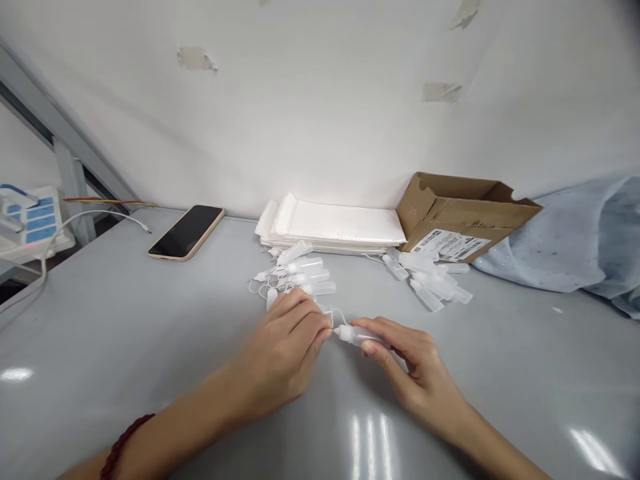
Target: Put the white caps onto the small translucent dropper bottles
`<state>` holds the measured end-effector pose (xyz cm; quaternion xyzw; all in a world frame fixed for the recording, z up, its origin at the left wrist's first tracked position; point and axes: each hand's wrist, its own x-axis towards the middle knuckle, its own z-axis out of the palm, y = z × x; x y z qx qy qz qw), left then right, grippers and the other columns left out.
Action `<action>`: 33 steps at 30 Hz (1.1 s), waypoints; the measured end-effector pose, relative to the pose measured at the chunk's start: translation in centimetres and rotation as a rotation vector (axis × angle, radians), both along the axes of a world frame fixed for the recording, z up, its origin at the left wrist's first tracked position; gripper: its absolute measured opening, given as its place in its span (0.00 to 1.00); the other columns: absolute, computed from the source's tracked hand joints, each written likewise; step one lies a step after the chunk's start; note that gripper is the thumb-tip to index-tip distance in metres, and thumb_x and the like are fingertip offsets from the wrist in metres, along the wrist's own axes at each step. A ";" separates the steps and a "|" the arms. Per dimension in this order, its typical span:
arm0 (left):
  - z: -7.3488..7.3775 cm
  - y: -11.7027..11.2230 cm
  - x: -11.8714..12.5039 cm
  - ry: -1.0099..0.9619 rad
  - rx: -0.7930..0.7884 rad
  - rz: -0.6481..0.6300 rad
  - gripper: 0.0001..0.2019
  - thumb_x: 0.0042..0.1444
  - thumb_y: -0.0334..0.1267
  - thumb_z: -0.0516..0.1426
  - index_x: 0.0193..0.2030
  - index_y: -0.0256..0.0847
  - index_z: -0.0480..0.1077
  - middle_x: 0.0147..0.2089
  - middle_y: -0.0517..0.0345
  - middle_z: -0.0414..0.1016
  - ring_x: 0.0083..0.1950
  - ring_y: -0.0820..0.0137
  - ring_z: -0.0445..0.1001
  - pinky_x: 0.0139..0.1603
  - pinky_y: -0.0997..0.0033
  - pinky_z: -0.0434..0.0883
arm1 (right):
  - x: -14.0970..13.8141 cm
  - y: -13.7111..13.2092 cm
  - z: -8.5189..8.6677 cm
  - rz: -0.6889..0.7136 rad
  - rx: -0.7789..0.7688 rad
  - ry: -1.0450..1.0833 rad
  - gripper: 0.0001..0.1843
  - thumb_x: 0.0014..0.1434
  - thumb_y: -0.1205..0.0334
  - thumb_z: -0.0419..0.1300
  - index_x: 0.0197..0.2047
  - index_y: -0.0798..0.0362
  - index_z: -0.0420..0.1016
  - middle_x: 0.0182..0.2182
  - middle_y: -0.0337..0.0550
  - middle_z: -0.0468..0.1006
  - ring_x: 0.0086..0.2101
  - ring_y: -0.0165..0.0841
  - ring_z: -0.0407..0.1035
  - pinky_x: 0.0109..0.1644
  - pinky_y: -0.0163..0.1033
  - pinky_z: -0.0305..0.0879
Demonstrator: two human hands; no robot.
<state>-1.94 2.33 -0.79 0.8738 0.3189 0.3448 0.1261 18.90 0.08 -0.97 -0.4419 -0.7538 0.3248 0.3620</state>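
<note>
My right hand [410, 370] is closed round a small clear plastic dropper bottle [356, 335] lying sideways just above the grey table [150, 347]. My left hand [287, 350] pinches at the bottle's white tip, where its tethered cap hangs on a thin loop. A dark red cord sits on my left wrist. Just beyond my left hand lies a cluster of several like bottles [300, 273] with loose caps. A second heap of bottles [430, 280] lies to the right, in front of a cardboard box.
A stack of white padded mailers [335, 227] rests against the wall. The brown cardboard box [460, 210] lies on its side at right, next to pale blue cloth [575, 240]. A phone [187, 231] lies face up at left, with a white cable and a device [30, 220] beyond.
</note>
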 end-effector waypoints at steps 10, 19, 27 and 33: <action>0.7 1.4 -1.3 0.076 -0.099 -0.023 0.06 0.62 0.30 0.51 0.35 0.38 0.68 0.32 0.57 0.72 0.39 0.67 0.64 0.41 0.66 0.66 | 0.0 0.5 0.2 0.020 -0.157 -0.061 0.13 0.65 0.58 0.51 0.48 0.49 0.73 0.29 0.37 0.76 0.30 0.29 0.70 0.32 0.31 0.65; 2.6 3.2 -4.5 0.064 -0.143 0.235 0.09 0.61 0.36 0.53 0.32 0.41 0.71 0.31 0.57 0.73 0.40 0.66 0.67 0.33 0.72 0.66 | 4.4 4.6 -2.6 -0.263 0.492 -0.494 0.14 0.64 0.60 0.52 0.49 0.57 0.70 0.43 0.56 0.73 0.44 0.42 0.67 0.45 0.47 0.67; 1.8 3.6 -4.9 0.279 -0.234 0.320 0.14 0.60 0.44 0.51 0.27 0.42 0.70 0.30 0.57 0.74 0.40 0.62 0.68 0.32 0.67 0.66 | 5.1 6.0 -3.7 -0.319 0.604 -0.955 0.17 0.66 0.61 0.49 0.55 0.56 0.68 0.57 0.58 0.68 0.55 0.49 0.60 0.51 0.53 0.59; 1.8 3.4 -4.5 0.252 -0.089 0.391 0.16 0.61 0.43 0.50 0.25 0.41 0.69 0.28 0.56 0.74 0.37 0.61 0.68 0.34 0.63 0.65 | 4.5 6.1 -3.9 -0.318 0.565 -1.015 0.16 0.66 0.61 0.48 0.52 0.55 0.71 0.56 0.56 0.70 0.55 0.47 0.61 0.53 0.55 0.55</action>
